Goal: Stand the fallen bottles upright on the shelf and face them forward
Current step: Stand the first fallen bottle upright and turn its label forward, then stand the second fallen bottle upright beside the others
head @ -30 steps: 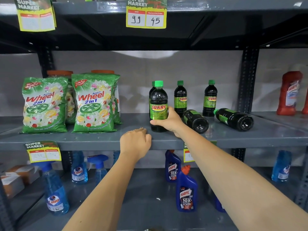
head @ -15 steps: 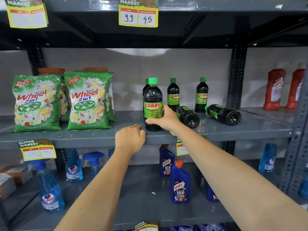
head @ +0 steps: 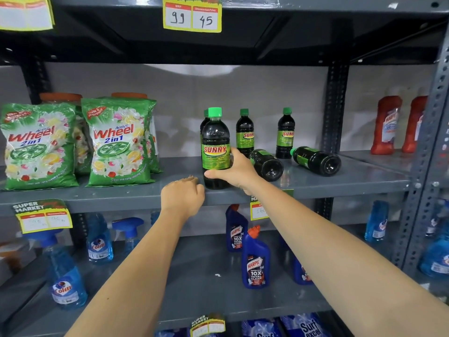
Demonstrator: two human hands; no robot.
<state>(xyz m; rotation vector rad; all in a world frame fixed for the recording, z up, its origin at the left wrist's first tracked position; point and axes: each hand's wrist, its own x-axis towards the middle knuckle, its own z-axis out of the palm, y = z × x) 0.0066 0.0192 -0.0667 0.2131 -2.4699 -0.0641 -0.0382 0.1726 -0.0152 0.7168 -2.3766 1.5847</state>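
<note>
A dark Sunny bottle (head: 215, 147) with a green cap stands upright near the front edge of the grey shelf (head: 121, 195), its label facing me. My right hand (head: 237, 172) grips its lower right side. My left hand (head: 182, 197) rests curled on the shelf edge just left of it, holding nothing. Two more Sunny bottles lie on their sides, bases toward me: one (head: 266, 164) right behind my right hand, another (head: 315, 160) further right. Two others stand upright at the back (head: 245, 132) (head: 285, 133). One more is hidden behind the held bottle.
Wheel detergent bags (head: 119, 142) fill the shelf's left part. Red bottles (head: 386, 125) stand beyond the upright post (head: 336, 105) on the right. Below are blue Harpic bottles (head: 255, 261) and Colin sprays (head: 64, 271). Price tags hang on the shelf edges.
Both hands keep their places: the right on the upright bottle, the left on the shelf edge. Only my view has drifted slightly to the right.
</note>
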